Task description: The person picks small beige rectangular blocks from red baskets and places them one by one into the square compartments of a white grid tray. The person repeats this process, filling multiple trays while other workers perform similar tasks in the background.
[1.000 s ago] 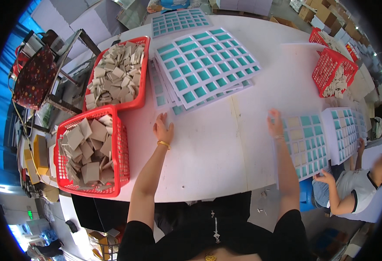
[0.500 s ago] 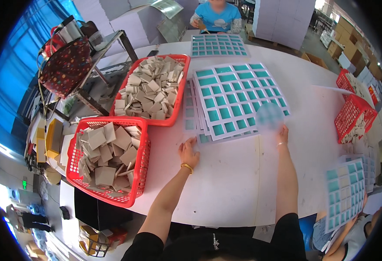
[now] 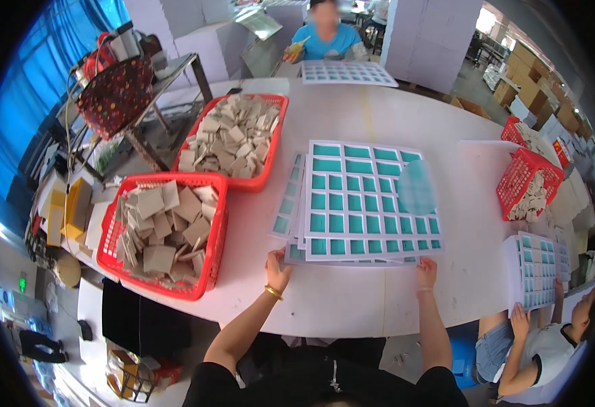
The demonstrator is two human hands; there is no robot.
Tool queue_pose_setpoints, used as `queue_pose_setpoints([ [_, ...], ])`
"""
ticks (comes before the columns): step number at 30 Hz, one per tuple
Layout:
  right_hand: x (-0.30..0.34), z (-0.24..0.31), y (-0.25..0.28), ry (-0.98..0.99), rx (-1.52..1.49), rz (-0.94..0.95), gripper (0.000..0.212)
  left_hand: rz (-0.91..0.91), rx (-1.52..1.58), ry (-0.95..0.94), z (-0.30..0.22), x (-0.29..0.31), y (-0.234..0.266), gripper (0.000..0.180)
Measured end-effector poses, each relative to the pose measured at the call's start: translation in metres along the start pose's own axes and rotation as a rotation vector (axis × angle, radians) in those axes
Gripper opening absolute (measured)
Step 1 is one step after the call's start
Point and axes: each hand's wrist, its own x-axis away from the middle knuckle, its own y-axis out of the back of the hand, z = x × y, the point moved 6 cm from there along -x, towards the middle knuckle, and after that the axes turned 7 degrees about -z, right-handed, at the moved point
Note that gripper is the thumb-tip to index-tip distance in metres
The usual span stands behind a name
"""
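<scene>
Before me on the table lies a loose stack of white grid panels with teal cells; the top grid panel [image 3: 347,231] sits nearly square to me. Lower sheets stick out at its left and along its near edge. At the near left corner, my left hand [image 3: 278,271] has its fingers closed on the edge of a lower panel. My right hand [image 3: 427,273] pinches the near right corner, thumb and fingers together. Part of the top panel's right side is hidden by a round blurred patch.
Two red baskets of greyish square pieces stand at left, a near basket [image 3: 217,254] and a far basket [image 3: 278,150]. Across the table a person in blue [image 3: 324,42] has another grid panel [image 3: 348,73]. At right are red baskets [image 3: 529,183] and a seated co-worker holding a panel [image 3: 540,271].
The stack has come nearer to me and turned squarer, with both hands at its near corners. The person opposite has raised a hand holding something yellowish; the right co-worker's panel has shifted.
</scene>
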Motion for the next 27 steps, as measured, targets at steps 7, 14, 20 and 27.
queue_pose_setpoints([
  [7,0.158,-0.002,0.111,-0.188,0.062,0.080,0.037,-0.011,-0.217,0.106,-0.032,0.135,0.111,0.044],
  [14,0.233,-0.002,0.134,-0.324,-0.057,0.097,0.042,-0.053,-0.284,0.204,-0.042,0.183,0.170,0.043],
  [20,0.158,-0.028,0.201,-0.073,0.305,-0.109,0.033,0.393,-0.662,0.058,-0.134,0.119,0.175,0.025],
  [27,0.108,0.093,0.225,0.071,0.229,-0.492,0.037,-0.114,-1.160,-0.215,-0.205,-0.042,0.266,0.027],
])
